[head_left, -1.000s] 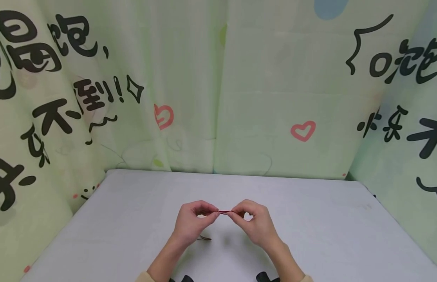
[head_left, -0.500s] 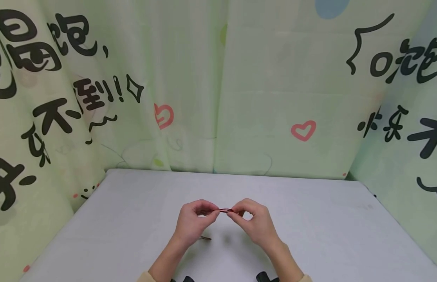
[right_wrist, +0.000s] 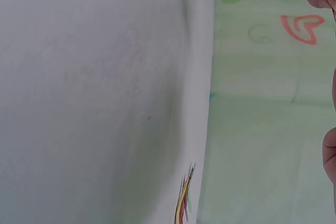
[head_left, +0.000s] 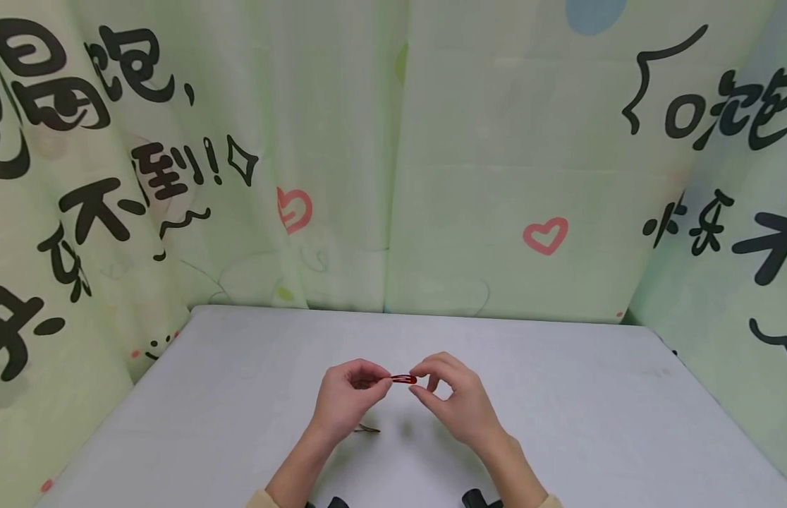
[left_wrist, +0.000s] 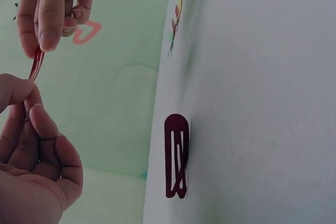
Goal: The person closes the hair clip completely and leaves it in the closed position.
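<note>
My left hand (head_left: pixel 350 398) pinches one end of a shiny red snap hair clip (head_left: pixel 403 379) between thumb and forefinger, raised above the table. At the clip's other end, my right hand (head_left: pixel 453 398) has thumb and forefinger slightly parted around the tip, which shows between them. In the left wrist view the left hand (left_wrist: pixel 31 150) is below and the right hand (left_wrist: pixel 60 11) above, with the red clip (left_wrist: pixel 36 65) spanning them. A second, dark red snap clip (left_wrist: pixel 177 156) lies on the table; the head view shows it as a thin forked shape (head_left: pixel 368 429) beside my left wrist.
A bundle of coloured strands (left_wrist: pixel 176 22) lies on the white table (head_left: pixel 241 395); the head view does not show it. Two black cylinder-like pieces (head_left: pixel 474 498) show at the near edge, by my forearms. A pale green printed curtain (head_left: pixel 463 176) closes off the back and sides.
My right fingertips have parted and shifted slightly up, leaving the red clip's right end uncovered. The clip has turned a little, showing more of its face. My left hand has barely moved.
</note>
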`<action>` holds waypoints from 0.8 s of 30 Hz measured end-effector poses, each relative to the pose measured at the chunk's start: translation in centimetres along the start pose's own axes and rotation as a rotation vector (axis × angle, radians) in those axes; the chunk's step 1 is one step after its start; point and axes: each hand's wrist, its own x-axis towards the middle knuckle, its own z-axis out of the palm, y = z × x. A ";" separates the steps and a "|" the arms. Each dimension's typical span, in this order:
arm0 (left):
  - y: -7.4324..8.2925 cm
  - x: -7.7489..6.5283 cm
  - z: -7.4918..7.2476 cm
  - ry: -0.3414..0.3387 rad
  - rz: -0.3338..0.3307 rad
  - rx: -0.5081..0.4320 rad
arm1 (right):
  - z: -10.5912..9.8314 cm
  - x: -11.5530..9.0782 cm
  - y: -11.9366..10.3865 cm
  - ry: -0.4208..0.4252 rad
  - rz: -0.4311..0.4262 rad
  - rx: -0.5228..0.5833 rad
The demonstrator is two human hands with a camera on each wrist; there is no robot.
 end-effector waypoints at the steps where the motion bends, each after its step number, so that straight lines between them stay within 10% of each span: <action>1: 0.0 0.0 0.0 -0.004 -0.002 -0.003 | 0.0 0.0 0.1 0.000 -0.004 -0.005; 24: -0.9 0.5 -1.0 -0.125 0.008 -0.004 | 0.1 0.0 0.3 -0.014 -0.085 -0.124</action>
